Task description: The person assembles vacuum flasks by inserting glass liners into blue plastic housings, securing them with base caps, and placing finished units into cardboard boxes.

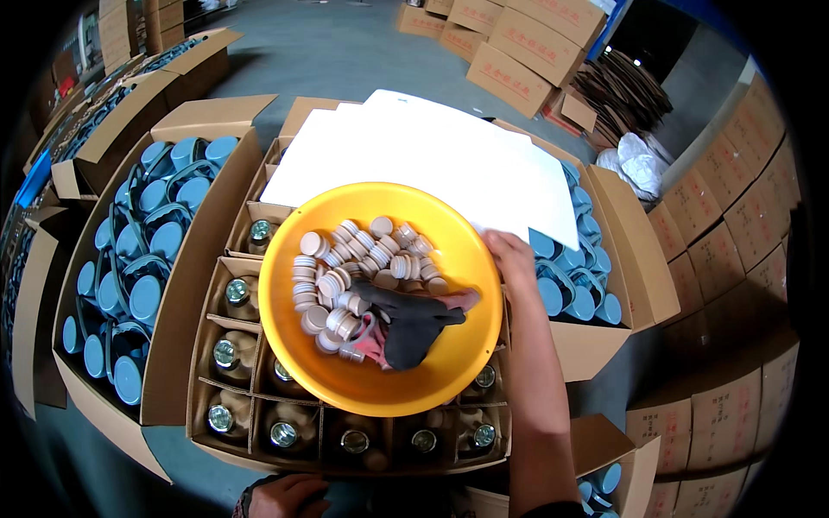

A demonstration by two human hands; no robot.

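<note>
A yellow plastic basin [371, 401] rests on a divided carton [345, 462] of glass bottles. Inside the basin lie many round pale caps [345, 259], several in short stacks, and a dark grey and pink glove [410, 324] or cloth. My right hand [511, 255] is closed at the basin's right rim, beside a corner of the white sheets [432, 164]; its fingertips are partly hidden. At the bottom edge, my left hand [283, 496] is near the carton's front side with its fingers curled. Anything it holds is hidden. Clear bottle tops [237, 291] show in the compartments around the basin.
Open cartons of blue-lidded containers with straps stand at left [147, 298] and right [580, 302]. The white sheets cover the far part of the bottle carton. Stacked closed boxes [535, 52] are at the back, and a wall of boxes [725, 216] lines the right.
</note>
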